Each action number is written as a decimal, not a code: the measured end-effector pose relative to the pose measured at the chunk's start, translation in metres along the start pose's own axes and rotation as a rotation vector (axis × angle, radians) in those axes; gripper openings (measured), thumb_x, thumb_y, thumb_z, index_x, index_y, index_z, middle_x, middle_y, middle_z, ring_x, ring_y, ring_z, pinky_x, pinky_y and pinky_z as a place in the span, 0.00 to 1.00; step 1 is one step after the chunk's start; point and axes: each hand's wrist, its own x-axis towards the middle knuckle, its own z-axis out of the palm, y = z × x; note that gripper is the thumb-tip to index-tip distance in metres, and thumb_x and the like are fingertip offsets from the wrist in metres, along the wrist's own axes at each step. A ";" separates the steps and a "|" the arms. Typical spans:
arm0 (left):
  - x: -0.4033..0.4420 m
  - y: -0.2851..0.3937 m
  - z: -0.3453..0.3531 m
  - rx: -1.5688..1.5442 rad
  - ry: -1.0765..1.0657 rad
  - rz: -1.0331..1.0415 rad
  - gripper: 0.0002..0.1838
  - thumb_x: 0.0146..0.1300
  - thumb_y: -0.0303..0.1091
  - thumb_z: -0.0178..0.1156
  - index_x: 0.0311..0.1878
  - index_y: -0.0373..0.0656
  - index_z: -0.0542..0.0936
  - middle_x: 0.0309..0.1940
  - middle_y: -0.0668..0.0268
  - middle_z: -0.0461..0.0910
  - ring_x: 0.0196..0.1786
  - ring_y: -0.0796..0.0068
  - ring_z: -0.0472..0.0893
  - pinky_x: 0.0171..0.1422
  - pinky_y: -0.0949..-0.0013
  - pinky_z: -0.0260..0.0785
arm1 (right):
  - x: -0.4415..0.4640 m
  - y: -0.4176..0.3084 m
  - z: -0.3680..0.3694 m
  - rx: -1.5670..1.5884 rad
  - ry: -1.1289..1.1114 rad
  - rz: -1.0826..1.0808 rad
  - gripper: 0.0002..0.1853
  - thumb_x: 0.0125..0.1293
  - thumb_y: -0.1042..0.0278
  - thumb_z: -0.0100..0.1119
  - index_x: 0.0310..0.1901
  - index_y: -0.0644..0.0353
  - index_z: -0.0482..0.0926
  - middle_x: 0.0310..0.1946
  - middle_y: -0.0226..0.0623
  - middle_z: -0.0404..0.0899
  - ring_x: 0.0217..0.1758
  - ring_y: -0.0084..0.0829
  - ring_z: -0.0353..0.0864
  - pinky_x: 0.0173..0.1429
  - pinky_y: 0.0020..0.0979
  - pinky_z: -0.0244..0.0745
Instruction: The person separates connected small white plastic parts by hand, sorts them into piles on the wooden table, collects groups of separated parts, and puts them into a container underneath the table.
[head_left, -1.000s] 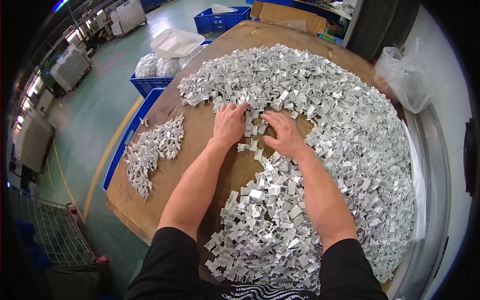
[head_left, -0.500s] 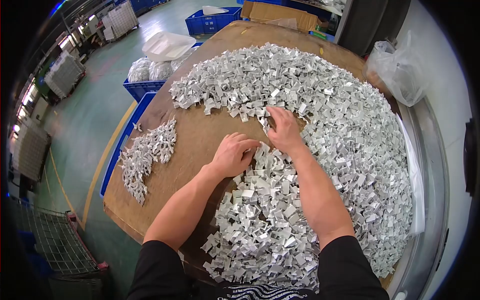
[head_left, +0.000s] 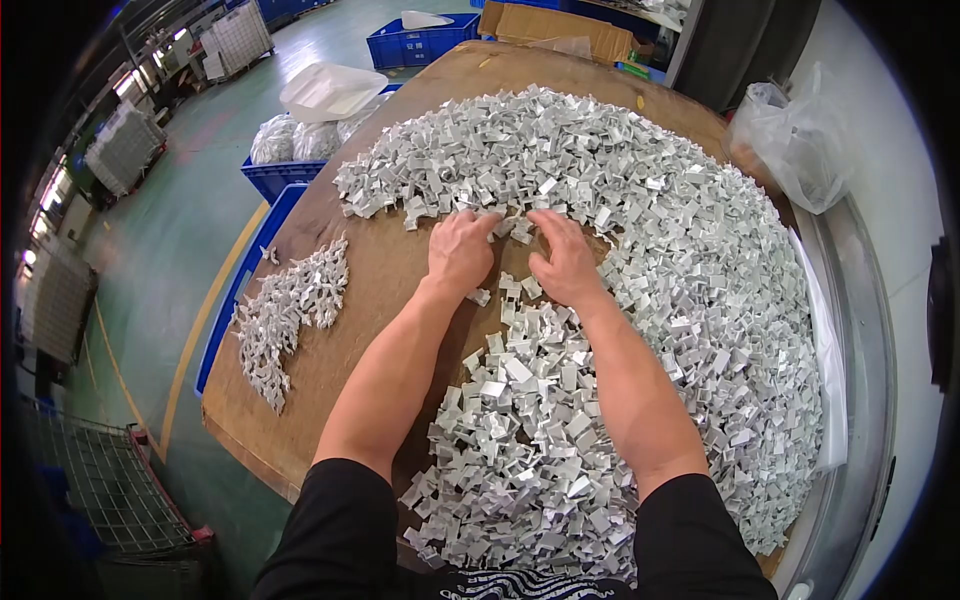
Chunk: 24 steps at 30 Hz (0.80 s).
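Observation:
A large heap of small silver-grey metal pieces curves over the brown table. At the inner edge of its far part, my left hand has bent fingers resting against loose pieces; its fingertips are partly hidden. Just right of it, my right hand is open, thumb apart from the curved fingers, with the index fingertip at the heap's edge. A few pieces lie between the two hands. Nearer my body, a second part of the heap spreads between my forearms.
A smaller pile of thin, branching grey pieces lies at the table's left side. Blue crates stand beyond that edge, one with filled clear bags and a white tub. A clear plastic bag sits at the back right by the wall.
My left hand has moved forward from the near heap's tip to the far heap's edge. My right hand has barely moved; its fingers have shifted away from the piece beneath them.

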 end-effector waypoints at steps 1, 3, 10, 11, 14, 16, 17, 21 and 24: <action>-0.004 0.003 -0.001 -0.014 -0.023 0.011 0.17 0.58 0.25 0.55 0.49 0.51 0.83 0.39 0.57 0.82 0.47 0.56 0.81 0.53 0.57 0.71 | -0.001 0.002 0.000 0.019 -0.042 0.027 0.19 0.53 0.70 0.55 0.49 0.61 0.81 0.44 0.40 0.82 0.50 0.42 0.77 0.62 0.42 0.70; -0.011 0.010 -0.005 -0.051 -0.047 0.004 0.16 0.59 0.26 0.55 0.49 0.51 0.84 0.39 0.57 0.82 0.47 0.56 0.81 0.53 0.57 0.72 | -0.002 0.003 -0.003 0.054 -0.129 0.078 0.22 0.54 0.70 0.55 0.53 0.61 0.79 0.45 0.42 0.81 0.49 0.42 0.76 0.62 0.43 0.69; -0.042 0.002 -0.023 -0.292 0.030 -0.045 0.14 0.60 0.24 0.51 0.45 0.45 0.83 0.35 0.58 0.82 0.43 0.54 0.81 0.51 0.55 0.72 | 0.000 -0.005 -0.013 -0.069 -0.186 -0.010 0.14 0.54 0.71 0.56 0.43 0.55 0.84 0.39 0.38 0.82 0.47 0.41 0.77 0.58 0.42 0.71; -0.045 0.002 -0.030 -0.334 0.027 -0.020 0.14 0.59 0.23 0.50 0.44 0.43 0.83 0.34 0.57 0.81 0.42 0.53 0.81 0.50 0.54 0.72 | 0.000 -0.003 -0.012 -0.057 -0.216 -0.035 0.12 0.54 0.71 0.56 0.40 0.55 0.84 0.38 0.38 0.82 0.46 0.41 0.77 0.56 0.41 0.72; -0.059 0.001 -0.048 -0.302 -0.159 0.154 0.13 0.59 0.23 0.50 0.42 0.42 0.83 0.34 0.58 0.81 0.40 0.53 0.81 0.50 0.55 0.72 | 0.002 0.002 -0.012 -0.018 -0.350 0.076 0.07 0.53 0.70 0.56 0.28 0.55 0.84 0.36 0.39 0.81 0.42 0.42 0.77 0.53 0.41 0.73; -0.067 -0.001 -0.060 -0.369 -0.300 0.218 0.11 0.58 0.23 0.52 0.41 0.43 0.82 0.34 0.58 0.81 0.41 0.53 0.80 0.50 0.57 0.71 | 0.004 0.000 -0.013 0.009 -0.379 0.185 0.06 0.53 0.70 0.56 0.25 0.55 0.84 0.35 0.40 0.81 0.41 0.44 0.78 0.52 0.42 0.73; -0.067 -0.002 -0.062 -0.401 -0.370 0.252 0.11 0.57 0.23 0.53 0.40 0.43 0.82 0.34 0.59 0.81 0.41 0.53 0.80 0.50 0.58 0.71 | 0.004 -0.002 -0.013 0.024 -0.354 0.226 0.06 0.53 0.70 0.56 0.27 0.56 0.84 0.35 0.41 0.81 0.42 0.45 0.78 0.52 0.42 0.73; -0.038 0.000 -0.036 -0.363 0.046 0.123 0.12 0.55 0.19 0.53 0.40 0.42 0.82 0.37 0.59 0.81 0.45 0.56 0.81 0.52 0.59 0.73 | 0.001 0.002 -0.009 -0.031 -0.150 0.142 0.12 0.53 0.71 0.57 0.39 0.58 0.84 0.40 0.44 0.82 0.48 0.47 0.78 0.55 0.44 0.73; 0.010 0.007 -0.007 -0.245 0.251 0.339 0.13 0.55 0.19 0.54 0.41 0.42 0.82 0.41 0.59 0.80 0.46 0.55 0.82 0.51 0.58 0.75 | -0.004 0.013 -0.003 -0.116 -0.167 0.026 0.21 0.53 0.70 0.57 0.51 0.61 0.81 0.49 0.47 0.81 0.54 0.48 0.76 0.61 0.44 0.71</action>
